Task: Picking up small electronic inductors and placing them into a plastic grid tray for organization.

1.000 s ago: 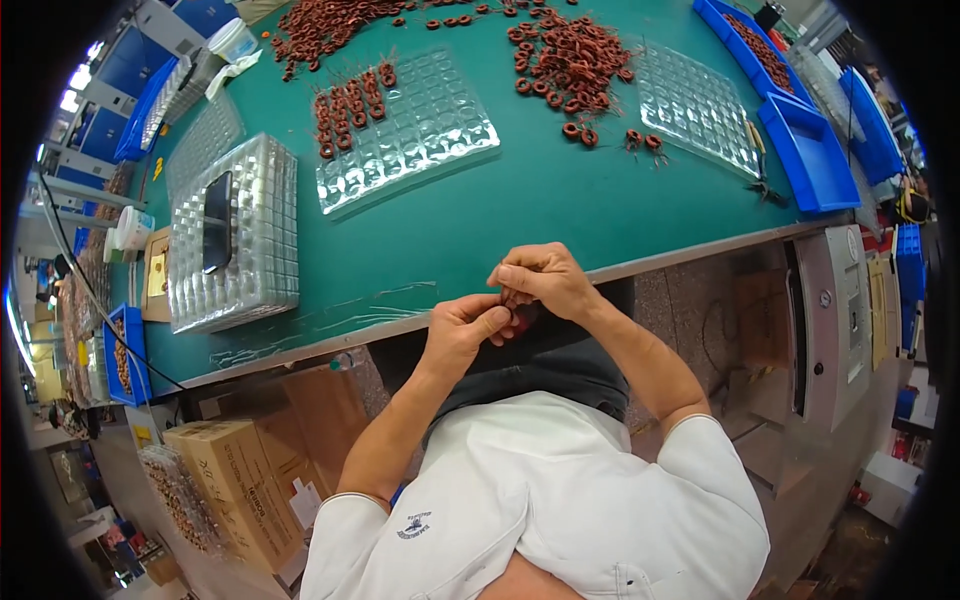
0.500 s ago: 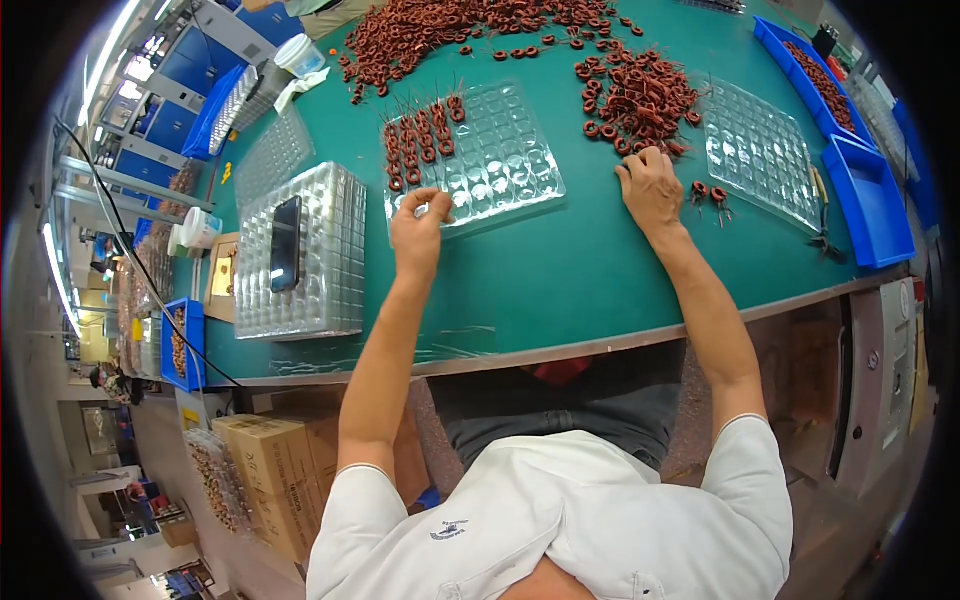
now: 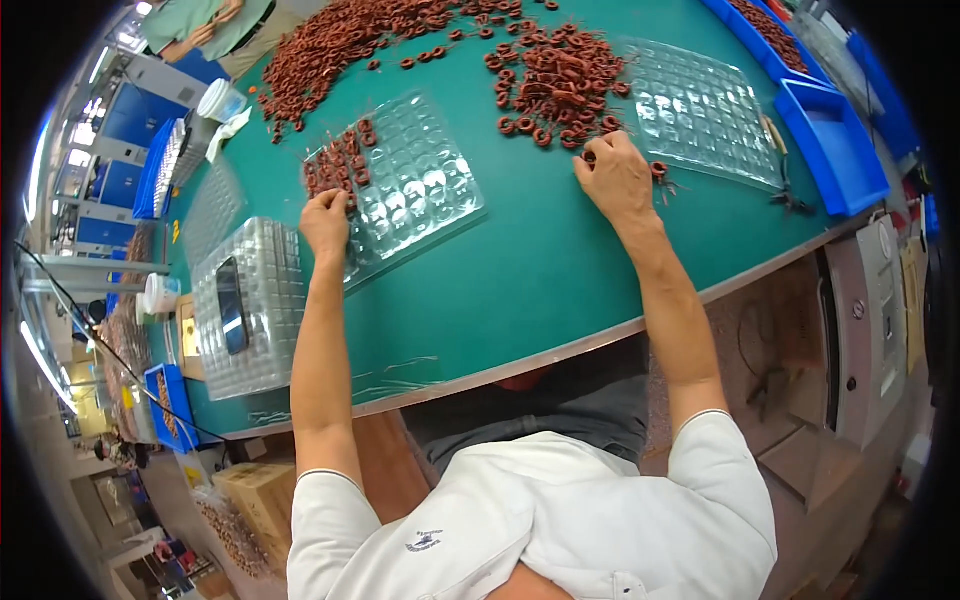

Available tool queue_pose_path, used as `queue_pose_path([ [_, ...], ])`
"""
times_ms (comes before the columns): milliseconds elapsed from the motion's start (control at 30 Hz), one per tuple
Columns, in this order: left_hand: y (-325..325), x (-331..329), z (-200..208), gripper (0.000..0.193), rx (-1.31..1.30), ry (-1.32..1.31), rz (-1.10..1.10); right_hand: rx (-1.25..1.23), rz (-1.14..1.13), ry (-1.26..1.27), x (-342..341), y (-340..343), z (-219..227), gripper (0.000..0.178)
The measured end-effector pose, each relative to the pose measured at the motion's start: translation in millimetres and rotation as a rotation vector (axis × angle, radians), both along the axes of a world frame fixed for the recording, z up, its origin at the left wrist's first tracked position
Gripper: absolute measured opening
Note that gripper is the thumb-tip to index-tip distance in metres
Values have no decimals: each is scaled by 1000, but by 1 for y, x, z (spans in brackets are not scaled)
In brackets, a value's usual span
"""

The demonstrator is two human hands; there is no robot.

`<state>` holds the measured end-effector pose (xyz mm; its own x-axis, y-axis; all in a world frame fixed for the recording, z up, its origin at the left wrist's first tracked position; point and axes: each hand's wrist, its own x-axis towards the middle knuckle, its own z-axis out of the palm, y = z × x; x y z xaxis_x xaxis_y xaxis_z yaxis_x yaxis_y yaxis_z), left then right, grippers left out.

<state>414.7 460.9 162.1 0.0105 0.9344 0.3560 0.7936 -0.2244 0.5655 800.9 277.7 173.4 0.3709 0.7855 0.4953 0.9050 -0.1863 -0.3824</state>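
A clear plastic tray point(image 3: 425, 180) with round pockets lies on the green table, its left part holding rows of red-brown ring coils point(image 3: 338, 165) with thin wire leads. At the tray's near left side, my left hand point(image 3: 325, 225) is closed in a pinch on a ring coil beside these rows. My right hand point(image 3: 618, 180) is at the near edge of a heap of ring coils point(image 3: 560, 80), thumb and fingers closed around a dark red ring coil point(image 3: 590, 158). Just right of that hand lies a loose ring coil point(image 3: 658, 170).
Another clear tray point(image 3: 700, 105), pliers point(image 3: 790, 200) and an empty blue bin point(image 3: 835, 150) are on the right. A phone point(image 3: 232, 305) rests on stacked trays point(image 3: 270, 290) at left. A larger coil pile point(image 3: 350, 45) spreads behind; a person point(image 3: 215, 30) is at far left.
The view has turned, shifting the table leftward in the picture. My left hand has moved up to the coil rows; my right hand has drawn slightly back from the heap with a ring coil.
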Motion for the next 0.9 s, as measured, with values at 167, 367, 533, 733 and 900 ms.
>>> queue_pose_path([
  [167, -39, 8, 3, 25, 304, -41, -13, 387, -43, 72, 13, -3, 16, 14],
  [367, -126, 53, 25, 19, 106, -483, -208, 425, 121, 943, 9, -15, 29, 25],
  [533, -233, 76, 13, 16, -83, -552, -473, 497, 139, 1015, -15, -32, 24, 27],
  [733, -258, 86, 17, 37, -309, -790, -536, 385, 368, 1606, -66, -78, 16, 24],
  [900, -255, 97, 23, 35, -341, -655, -584, 207, 548, 1645, -116, -111, 12, 24],
])
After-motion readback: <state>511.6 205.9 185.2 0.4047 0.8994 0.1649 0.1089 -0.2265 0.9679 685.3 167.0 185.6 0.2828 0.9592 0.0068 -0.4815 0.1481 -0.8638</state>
